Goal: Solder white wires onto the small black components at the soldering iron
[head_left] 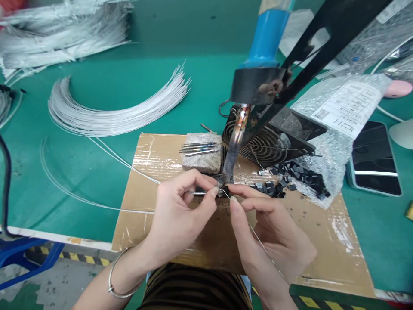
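A bubble-wrap bag (332,159) with a printed label lies on the right of the cardboard (322,241); small black pieces (305,176) are heaped at its lower corner, though whether some sit inside is unclear. More lie loose toward the soldering iron (237,133), which slants down in a black holder (254,85).

The left hand (183,211), wrist bent inward, pinches a pale wire (198,193) between thumb and forefinger just beside the iron's tip. The right hand (271,232), fingers curled, grips a thin metallic strand (258,239) whose end meets the tip area, thumb and forefinger leading.
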### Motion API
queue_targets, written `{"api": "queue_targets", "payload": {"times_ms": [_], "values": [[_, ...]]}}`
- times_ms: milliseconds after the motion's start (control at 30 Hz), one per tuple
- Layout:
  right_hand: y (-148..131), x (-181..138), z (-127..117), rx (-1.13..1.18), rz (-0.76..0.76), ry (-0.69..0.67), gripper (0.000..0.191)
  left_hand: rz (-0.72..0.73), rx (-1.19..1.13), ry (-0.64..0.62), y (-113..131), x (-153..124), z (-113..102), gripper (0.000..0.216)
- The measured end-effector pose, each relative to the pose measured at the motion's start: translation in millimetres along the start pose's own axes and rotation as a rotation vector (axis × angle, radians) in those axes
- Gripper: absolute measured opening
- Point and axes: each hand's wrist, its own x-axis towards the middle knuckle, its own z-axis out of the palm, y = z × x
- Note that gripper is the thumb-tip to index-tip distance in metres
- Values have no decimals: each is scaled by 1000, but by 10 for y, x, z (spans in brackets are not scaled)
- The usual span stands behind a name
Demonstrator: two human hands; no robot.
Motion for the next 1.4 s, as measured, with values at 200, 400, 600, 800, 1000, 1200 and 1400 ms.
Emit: {"api": "queue_targets", "payload": {"times_ms": [200, 400, 600, 800, 1000, 1200, 1400], "values": [[9, -5, 13, -13, -40, 17, 15, 33, -2, 10, 18, 17, 10, 13], [30, 1, 26, -38, -87, 22, 14, 56, -13, 11, 43, 18, 4, 14], [7, -9, 27, -46, -74, 26, 14, 48, 0, 17, 23, 5, -5, 14], [16, -20, 20, -29, -53, 20, 14, 31, -1, 10, 11, 20, 5, 13], [23, -6, 33, -26, -55, 28, 14, 23, 20, 11, 2, 22, 13, 13], [19, -11, 34, -34, -70, 30, 14, 47, 2, 16, 9, 21, 9, 13], [29, -16, 46, -41, -79, 57, 14, 50, 19, 20, -6, 4, 3, 12]]}}
